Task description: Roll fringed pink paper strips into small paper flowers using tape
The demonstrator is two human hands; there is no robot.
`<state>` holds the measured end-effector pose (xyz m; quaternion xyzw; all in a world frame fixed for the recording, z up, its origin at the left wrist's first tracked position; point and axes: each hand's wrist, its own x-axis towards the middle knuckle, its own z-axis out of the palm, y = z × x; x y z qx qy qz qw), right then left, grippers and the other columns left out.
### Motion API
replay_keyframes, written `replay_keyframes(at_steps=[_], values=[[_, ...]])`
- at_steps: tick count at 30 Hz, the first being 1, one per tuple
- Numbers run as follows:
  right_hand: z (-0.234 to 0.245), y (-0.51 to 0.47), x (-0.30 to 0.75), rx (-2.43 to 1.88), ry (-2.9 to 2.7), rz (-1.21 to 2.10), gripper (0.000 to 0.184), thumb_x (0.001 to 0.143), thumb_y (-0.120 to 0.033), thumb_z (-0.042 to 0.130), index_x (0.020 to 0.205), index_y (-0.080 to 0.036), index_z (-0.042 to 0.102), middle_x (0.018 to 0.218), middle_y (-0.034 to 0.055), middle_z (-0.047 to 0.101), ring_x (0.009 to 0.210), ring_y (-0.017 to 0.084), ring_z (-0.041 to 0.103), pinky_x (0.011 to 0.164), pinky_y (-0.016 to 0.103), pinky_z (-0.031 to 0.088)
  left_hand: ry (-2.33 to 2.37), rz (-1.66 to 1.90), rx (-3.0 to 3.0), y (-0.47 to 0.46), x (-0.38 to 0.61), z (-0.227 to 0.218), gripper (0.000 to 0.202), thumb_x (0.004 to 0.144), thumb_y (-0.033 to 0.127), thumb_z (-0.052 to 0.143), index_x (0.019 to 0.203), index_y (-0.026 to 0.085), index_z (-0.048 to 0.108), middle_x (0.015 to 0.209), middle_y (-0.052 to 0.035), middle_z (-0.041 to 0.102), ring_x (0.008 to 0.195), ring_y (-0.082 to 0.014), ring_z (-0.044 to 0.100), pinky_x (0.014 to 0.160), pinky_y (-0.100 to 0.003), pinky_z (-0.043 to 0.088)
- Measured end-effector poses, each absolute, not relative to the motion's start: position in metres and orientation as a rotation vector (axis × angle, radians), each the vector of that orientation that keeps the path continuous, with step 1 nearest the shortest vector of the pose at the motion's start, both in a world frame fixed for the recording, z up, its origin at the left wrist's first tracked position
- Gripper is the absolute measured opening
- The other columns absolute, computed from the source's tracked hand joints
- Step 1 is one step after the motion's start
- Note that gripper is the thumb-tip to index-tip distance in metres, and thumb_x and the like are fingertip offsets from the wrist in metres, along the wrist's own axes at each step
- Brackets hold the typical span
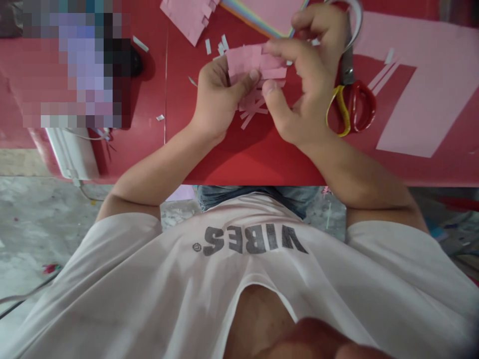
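Observation:
A small pink paper piece [243, 60] with strips woven through it is pinched in my left hand [215, 102], the thumb lying on its front. At its right side is my right hand [309, 92], with thumb and index finger spread apart. The index fingertip appears to touch the paper's upper edge, while the thumb is close to the loose strip ends. Several narrow pink strips [249, 117] lie on the red table just below the paper. Scissors [348, 75] with one yellow and one red handle loop rest right of my right hand.
Cut pink sheets [430, 104] and two thin strips [383, 77] lie at the right. Beyond my hands are another woven pink piece [190, 20], a rainbow-edged sheet [258, 17], white scraps [208, 46] and a white ring-shaped object [358, 27]. A white power strip [73, 154] sits at the left edge.

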<state>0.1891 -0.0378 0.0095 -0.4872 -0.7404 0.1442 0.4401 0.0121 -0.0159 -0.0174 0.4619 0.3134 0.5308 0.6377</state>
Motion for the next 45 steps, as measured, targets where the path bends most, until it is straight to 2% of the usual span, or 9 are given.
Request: replay_keyframes(at_steps=[6, 12, 16, 20, 27, 31, 35, 39, 45], values=[[0.0, -0.04, 0.184, -1.186, -1.813, 0.405, 0.033, 0.093, -0.056, 0.058, 0.123, -0.042, 0.062, 0.134, 0.007, 0.051, 0.13, 0.033, 0.05, 0.114, 0.057, 0.044, 0.773, 1.168, 1.108, -0.02, 0.014, -0.002, 0.006, 0.089, 0.032, 0.075, 0.091, 0.03, 0.081, 0.087, -0.0009, 0.072, 0.086, -0.0178, 0.068, 0.089, -0.033, 0.056], [0.0, -0.04, 0.184, -1.221, -1.807, 0.495, 0.035, 0.091, -0.056, 0.063, 0.122, -0.04, 0.061, 0.137, 0.0072, 0.05, 0.132, 0.034, 0.047, 0.115, 0.058, 0.042, 0.786, 1.177, 1.106, -0.019, 0.013, -0.005, 0.005, 0.088, 0.03, 0.077, 0.09, 0.026, 0.08, 0.088, -0.002, 0.071, 0.077, -0.0155, 0.064, 0.083, -0.033, 0.055], [-0.001, -0.035, 0.183, -1.056, -1.802, 0.433, 0.038, 0.094, -0.059, 0.054, 0.122, -0.035, 0.064, 0.129, 0.0106, 0.051, 0.125, 0.031, 0.051, 0.111, 0.055, 0.047, 0.771, 1.171, 1.137, -0.016, 0.013, -0.011, 0.008, 0.085, 0.034, 0.079, 0.093, 0.032, 0.08, 0.087, 0.0005, 0.073, 0.081, -0.0189, 0.064, 0.078, -0.033, 0.054], [-0.002, -0.037, 0.184, -1.239, -1.827, 0.448, 0.033, 0.091, -0.056, 0.06, 0.121, -0.042, 0.062, 0.135, 0.0065, 0.051, 0.131, 0.032, 0.048, 0.114, 0.056, 0.044, 0.829, 1.149, 1.208, -0.016, 0.013, -0.012, 0.009, 0.086, 0.044, 0.076, 0.087, 0.036, 0.08, 0.077, 0.0, 0.068, 0.067, -0.0182, 0.056, 0.065, -0.034, 0.048], [-0.005, -0.037, 0.186, -1.225, -1.815, 0.443, 0.032, 0.094, -0.055, 0.055, 0.123, -0.043, 0.062, 0.137, 0.0054, 0.052, 0.132, 0.032, 0.049, 0.115, 0.056, 0.043, 0.787, 1.111, 1.176, -0.02, 0.013, -0.002, 0.011, 0.089, 0.028, 0.076, 0.097, 0.022, 0.081, 0.082, -0.0036, 0.07, 0.076, -0.017, 0.059, 0.073, -0.032, 0.05], [-0.003, -0.035, 0.188, -1.248, -1.813, 0.435, 0.033, 0.095, -0.052, 0.053, 0.127, -0.044, 0.059, 0.135, 0.0052, 0.056, 0.129, 0.03, 0.052, 0.114, 0.053, 0.046, 0.752, 1.096, 1.12, -0.021, 0.013, 0.001, 0.012, 0.086, 0.032, 0.08, 0.091, 0.02, 0.08, 0.081, -0.0045, 0.07, 0.076, -0.0164, 0.063, 0.074, -0.031, 0.053], [0.002, -0.034, 0.189, -1.156, -1.777, 0.597, 0.034, 0.097, -0.049, 0.05, 0.131, -0.043, 0.055, 0.126, 0.0032, 0.063, 0.112, 0.025, 0.062, 0.102, 0.045, 0.055, 0.753, 1.018, 1.185, -0.019, 0.011, -0.004, 0.015, 0.088, 0.036, 0.078, 0.096, 0.024, 0.081, 0.074, -0.0017, 0.069, 0.066, -0.014, 0.062, 0.067, -0.029, 0.052], [-0.001, -0.031, 0.19, -1.19, -1.753, 0.627, 0.02, 0.096, -0.052, 0.054, 0.108, -0.04, 0.064, 0.104, 0.001, 0.07, 0.094, 0.025, 0.064, 0.087, 0.045, 0.056, 0.714, 1.002, 1.247, -0.017, 0.01, -0.011, 0.014, 0.087, 0.039, 0.078, 0.096, 0.029, 0.082, 0.079, -0.0008, 0.073, 0.069, -0.0167, 0.065, 0.068, -0.032, 0.055], [-0.013, -0.024, 0.187, -1.171, -1.627, 0.61, 0.028, 0.097, -0.056, 0.055, 0.087, -0.032, 0.064, 0.079, 0.001, 0.063, 0.067, 0.02, 0.052, 0.062, 0.039, 0.041, 0.711, 1.015, 1.157, -0.02, 0.011, -0.004, 0.018, 0.087, 0.043, 0.077, 0.091, 0.026, 0.081, 0.078, -0.0028, 0.072, 0.062, -0.0161, 0.064, 0.063, -0.034, 0.056]])
